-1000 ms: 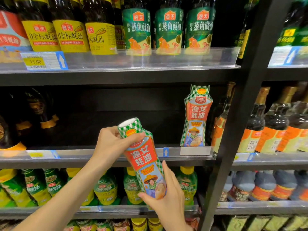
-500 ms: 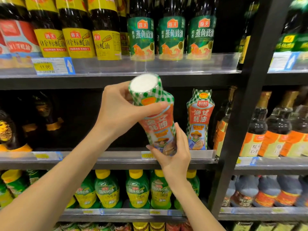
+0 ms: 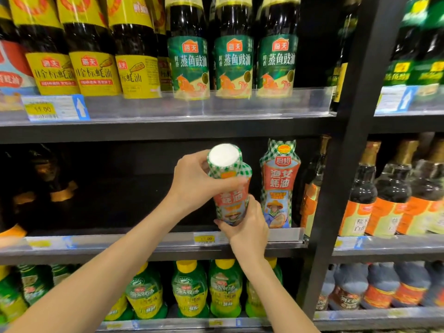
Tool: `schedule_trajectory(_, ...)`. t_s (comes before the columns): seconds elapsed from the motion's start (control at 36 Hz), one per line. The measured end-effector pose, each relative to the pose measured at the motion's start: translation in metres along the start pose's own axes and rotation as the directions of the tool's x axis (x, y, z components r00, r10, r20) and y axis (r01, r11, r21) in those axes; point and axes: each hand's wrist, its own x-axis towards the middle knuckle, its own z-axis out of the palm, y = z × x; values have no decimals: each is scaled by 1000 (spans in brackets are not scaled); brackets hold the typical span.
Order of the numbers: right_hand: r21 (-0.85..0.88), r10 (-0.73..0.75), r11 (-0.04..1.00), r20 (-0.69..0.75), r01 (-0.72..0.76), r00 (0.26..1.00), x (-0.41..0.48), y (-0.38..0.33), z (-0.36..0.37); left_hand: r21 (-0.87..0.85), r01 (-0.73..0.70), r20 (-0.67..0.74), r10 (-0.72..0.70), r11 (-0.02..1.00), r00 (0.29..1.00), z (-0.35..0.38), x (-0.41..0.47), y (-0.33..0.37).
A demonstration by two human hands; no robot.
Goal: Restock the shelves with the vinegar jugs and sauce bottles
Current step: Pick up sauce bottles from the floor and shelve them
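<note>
Restocking at the sauce aisle: both hands steady a sauce bottle (image 3: pixel 230 205) at the middle shelf (image 3: pixel 144 241), just left of its shelved twin (image 3: pixel 278 186). We see the left hand (image 3: pixel 192 181) wrapped round the bottle's upper shoulder from the left, while the right hand (image 3: pixel 247 227) cups its base from below, nearer the shelf's front rail. The bottle's long axis runs near upright, white top tipped toward us, foot reaching in over the rail, label facing us. We cannot tell whether the foot touches the shelf. We judge the coming move short: swing the top back to upright and set the bottle down beside the twin.
</note>
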Motion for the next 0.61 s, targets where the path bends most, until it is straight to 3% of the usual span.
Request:
schedule_trajectory(0.08,-123,45,992,113,-31,993,7,-3,-5,16,55,8,-55,998,998,2,9,-11)
schedule_trajectory(0.19,-218,106,974,160,-69,981,15,-9,-9,21,127,15,-127,992,992,6,25,-21)
schedule_trajectory(0.44,-354,178,930,188,-102,966,27,-8,-15,52,263,44,-265,963,963,28,61,-36)
schedule_trajectory(0.61,-397,179,913,193,-90,965,29,-9,-15,-20,294,102,-291,956,951,26,66,-41)
